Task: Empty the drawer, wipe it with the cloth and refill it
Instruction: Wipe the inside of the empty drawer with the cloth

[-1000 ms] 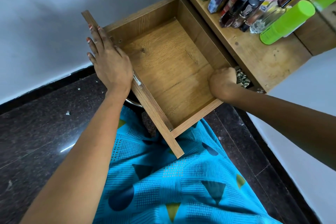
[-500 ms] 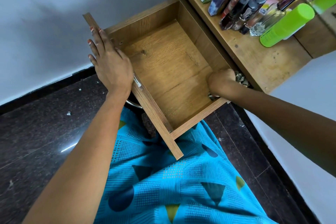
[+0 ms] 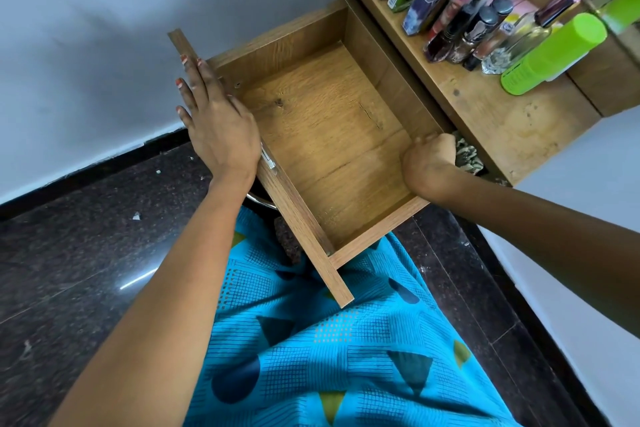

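Dark floor (image 3: pixel 69 270) under open wood-grain drawer (image 3: pixel 329 121)

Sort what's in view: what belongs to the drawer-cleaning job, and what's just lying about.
Job in hand:
drawer, empty
cloth, gripped by the right hand at the drawer's side wall
left hand, flat on the drawer's front
nail polish bottles and green bottle on the tabletop, probably the contents to go back

Lying about:
white scraps on the floor
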`<state>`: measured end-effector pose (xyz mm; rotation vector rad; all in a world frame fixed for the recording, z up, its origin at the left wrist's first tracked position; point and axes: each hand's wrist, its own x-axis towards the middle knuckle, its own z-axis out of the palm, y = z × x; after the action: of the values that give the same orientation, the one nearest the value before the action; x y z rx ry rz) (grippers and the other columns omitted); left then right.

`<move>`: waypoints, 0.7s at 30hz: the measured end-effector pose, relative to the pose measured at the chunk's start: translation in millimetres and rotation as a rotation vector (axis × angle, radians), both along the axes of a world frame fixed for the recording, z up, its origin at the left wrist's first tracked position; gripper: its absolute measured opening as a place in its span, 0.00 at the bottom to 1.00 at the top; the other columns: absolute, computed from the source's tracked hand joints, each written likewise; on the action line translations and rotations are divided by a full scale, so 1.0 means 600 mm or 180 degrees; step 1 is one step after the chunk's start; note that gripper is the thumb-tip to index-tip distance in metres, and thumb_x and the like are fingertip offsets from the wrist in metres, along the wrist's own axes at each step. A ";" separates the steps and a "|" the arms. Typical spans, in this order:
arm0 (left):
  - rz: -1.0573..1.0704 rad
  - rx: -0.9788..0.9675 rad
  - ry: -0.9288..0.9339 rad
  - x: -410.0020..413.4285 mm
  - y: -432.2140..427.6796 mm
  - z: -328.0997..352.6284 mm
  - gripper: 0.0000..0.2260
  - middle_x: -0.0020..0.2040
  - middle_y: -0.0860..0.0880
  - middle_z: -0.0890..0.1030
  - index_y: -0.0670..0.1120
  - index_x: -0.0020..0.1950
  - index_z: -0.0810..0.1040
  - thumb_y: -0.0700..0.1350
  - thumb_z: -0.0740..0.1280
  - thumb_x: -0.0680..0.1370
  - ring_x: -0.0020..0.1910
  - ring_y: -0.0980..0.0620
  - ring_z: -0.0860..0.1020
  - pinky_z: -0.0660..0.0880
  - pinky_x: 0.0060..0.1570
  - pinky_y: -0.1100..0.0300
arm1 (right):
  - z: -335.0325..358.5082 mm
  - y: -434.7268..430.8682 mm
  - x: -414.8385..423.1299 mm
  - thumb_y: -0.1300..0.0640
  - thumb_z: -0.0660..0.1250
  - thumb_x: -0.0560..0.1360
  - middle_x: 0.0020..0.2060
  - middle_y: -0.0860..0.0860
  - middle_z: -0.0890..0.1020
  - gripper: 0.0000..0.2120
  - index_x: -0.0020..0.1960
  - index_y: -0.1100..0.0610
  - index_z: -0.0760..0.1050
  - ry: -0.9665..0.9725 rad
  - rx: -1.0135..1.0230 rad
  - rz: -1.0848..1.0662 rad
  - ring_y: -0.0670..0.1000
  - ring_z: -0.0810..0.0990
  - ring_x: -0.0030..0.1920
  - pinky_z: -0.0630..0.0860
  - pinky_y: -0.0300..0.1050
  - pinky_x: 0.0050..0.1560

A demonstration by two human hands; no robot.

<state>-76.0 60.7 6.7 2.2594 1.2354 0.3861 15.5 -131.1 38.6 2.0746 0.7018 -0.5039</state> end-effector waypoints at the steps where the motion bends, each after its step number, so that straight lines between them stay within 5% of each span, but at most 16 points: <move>1: 0.0000 0.0007 0.0002 0.000 0.001 0.000 0.23 0.77 0.47 0.48 0.43 0.75 0.50 0.40 0.49 0.81 0.76 0.45 0.48 0.46 0.74 0.49 | 0.000 0.000 0.000 0.58 0.54 0.79 0.66 0.57 0.71 0.18 0.68 0.59 0.67 -0.0042 -0.0027 0.0042 0.58 0.68 0.67 0.68 0.51 0.63; 10: -0.0010 0.0009 -0.0004 -0.001 0.000 -0.001 0.23 0.77 0.47 0.48 0.44 0.75 0.50 0.39 0.49 0.80 0.76 0.46 0.47 0.46 0.74 0.49 | -0.017 -0.012 0.011 0.60 0.55 0.79 0.60 0.54 0.77 0.14 0.62 0.59 0.73 0.0102 0.0153 0.0162 0.53 0.75 0.61 0.71 0.43 0.53; 21: 0.0027 -0.0001 -0.0081 0.001 -0.001 -0.001 0.22 0.77 0.47 0.48 0.44 0.75 0.50 0.40 0.49 0.81 0.76 0.46 0.47 0.46 0.74 0.50 | -0.019 0.027 0.059 0.64 0.54 0.79 0.58 0.57 0.77 0.14 0.62 0.62 0.71 -0.0042 0.0479 0.0660 0.57 0.74 0.60 0.70 0.46 0.56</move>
<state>-75.4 60.0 6.3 2.2429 1.2325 0.4165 50.7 -115.0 27.4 2.1110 0.9601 -0.3285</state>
